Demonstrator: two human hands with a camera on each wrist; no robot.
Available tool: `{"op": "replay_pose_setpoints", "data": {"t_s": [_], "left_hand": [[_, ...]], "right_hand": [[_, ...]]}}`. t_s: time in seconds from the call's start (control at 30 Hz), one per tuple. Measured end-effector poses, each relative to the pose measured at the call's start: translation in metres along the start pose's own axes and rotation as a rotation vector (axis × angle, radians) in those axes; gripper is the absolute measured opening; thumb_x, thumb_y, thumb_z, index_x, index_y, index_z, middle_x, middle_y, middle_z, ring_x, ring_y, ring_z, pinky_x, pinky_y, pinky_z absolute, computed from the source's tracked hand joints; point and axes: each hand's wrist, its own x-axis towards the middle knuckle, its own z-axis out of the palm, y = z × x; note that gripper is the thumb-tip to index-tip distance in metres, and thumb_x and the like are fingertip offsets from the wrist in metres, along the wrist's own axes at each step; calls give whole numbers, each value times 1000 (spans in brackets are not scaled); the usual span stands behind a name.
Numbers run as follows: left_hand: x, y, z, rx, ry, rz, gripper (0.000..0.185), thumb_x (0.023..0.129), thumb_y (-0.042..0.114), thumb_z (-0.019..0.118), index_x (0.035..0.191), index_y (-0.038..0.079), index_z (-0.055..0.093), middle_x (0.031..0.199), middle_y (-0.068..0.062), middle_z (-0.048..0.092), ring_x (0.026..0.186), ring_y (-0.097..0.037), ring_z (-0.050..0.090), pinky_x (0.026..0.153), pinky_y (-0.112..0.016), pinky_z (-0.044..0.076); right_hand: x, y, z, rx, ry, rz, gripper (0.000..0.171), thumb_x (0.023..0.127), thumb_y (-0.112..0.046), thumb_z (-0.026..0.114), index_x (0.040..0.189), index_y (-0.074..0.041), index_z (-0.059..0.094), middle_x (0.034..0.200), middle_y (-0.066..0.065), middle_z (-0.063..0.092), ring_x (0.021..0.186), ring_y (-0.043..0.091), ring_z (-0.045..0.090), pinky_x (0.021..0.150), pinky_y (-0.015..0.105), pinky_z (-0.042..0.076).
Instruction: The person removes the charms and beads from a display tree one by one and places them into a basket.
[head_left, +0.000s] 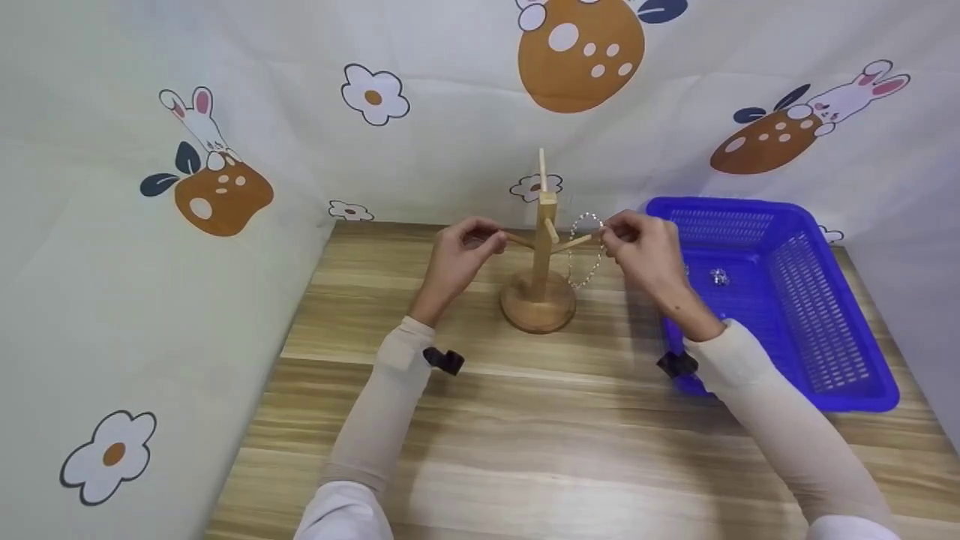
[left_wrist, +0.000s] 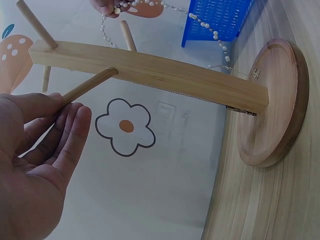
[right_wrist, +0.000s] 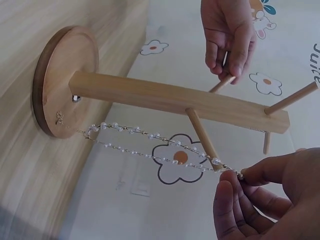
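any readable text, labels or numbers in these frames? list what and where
"Juice", only partly in view, cut by the right edge of the right wrist view: printed on the patterned backdrop cloth.
Nothing readable on the wooden stand, the blue basket, the bead necklace or the black wrist clips.

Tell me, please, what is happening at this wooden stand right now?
A person is draping a pearl bead chain on a wooden peg stand that sits upright on the wood-grain table. The right hand pinches the chain at the tip of one side peg, and its loop hangs down toward the round base. The left hand holds the opposite peg. A blue plastic basket sits to the right, with a small shiny item inside.
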Motion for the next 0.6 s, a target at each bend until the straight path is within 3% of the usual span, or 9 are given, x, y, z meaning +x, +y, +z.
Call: {"op": "replay_pose_setpoints", "data": {"t_s": [0.27,0.43,0.6], "left_hand": [[0,0,-1,-20,2,-16,15,100,6,75,110,-6,75,102,-18,77,90,-24,76,86,-31,69],[1,0,-1,-18,5,-13,15,99,5,76,109,-6,75,102,-18,77,87,-16,75,86,-31,69],[1,-1,-1,-16,3,-14,16,99,5,76,110,-7,74,103,-19,76,87,-13,75,87,-32,70]], "right_hand": [[2,-1,-10,-14,13,7,13,95,-5,71,99,2,81,89,20,79,65,-2,61,58,4,52],[4,0,-16,-12,10,24,13,97,-6,71,101,3,80,91,19,78,66,2,62,58,6,54],[5,-1,-22,-21,51,-5,12,96,-6,73,98,2,81,88,19,79,66,-5,60,60,3,51]]}}
